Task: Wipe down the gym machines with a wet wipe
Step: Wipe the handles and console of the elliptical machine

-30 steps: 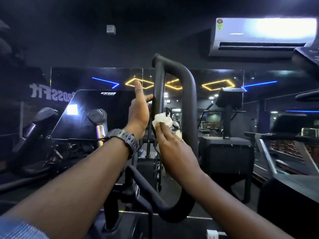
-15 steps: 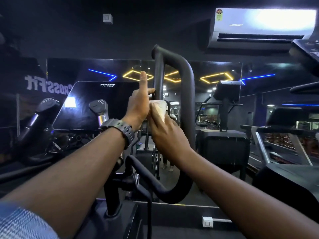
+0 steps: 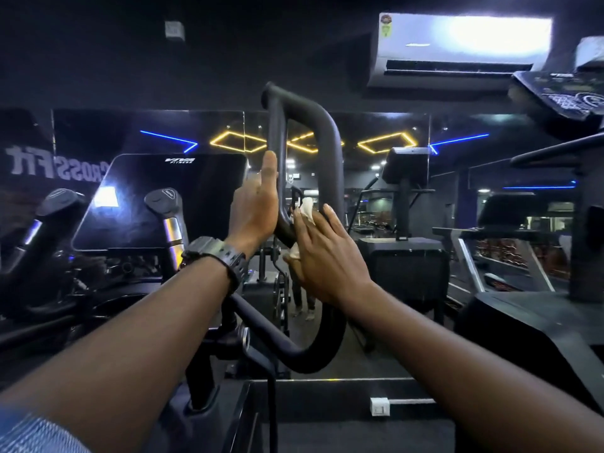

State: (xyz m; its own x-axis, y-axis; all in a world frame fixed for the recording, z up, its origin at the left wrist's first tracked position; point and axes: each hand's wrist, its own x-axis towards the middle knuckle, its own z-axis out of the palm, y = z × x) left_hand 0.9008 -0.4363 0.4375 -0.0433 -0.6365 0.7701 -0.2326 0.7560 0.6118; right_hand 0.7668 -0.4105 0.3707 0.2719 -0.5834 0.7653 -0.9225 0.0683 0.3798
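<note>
Right hand (image 3: 327,256) presses wipe (image 3: 307,209) on handlebar (image 3: 330,165) (fingers flat).

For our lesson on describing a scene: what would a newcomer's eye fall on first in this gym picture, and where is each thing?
In the centre, a black looped handlebar rises between two bare hands: the left hand rests against its inner bar, and the right hand presses a white wipe to it. Behind, yellow hexagon lights glow in the mirror, and a bright white air conditioner hangs upper right.
</note>
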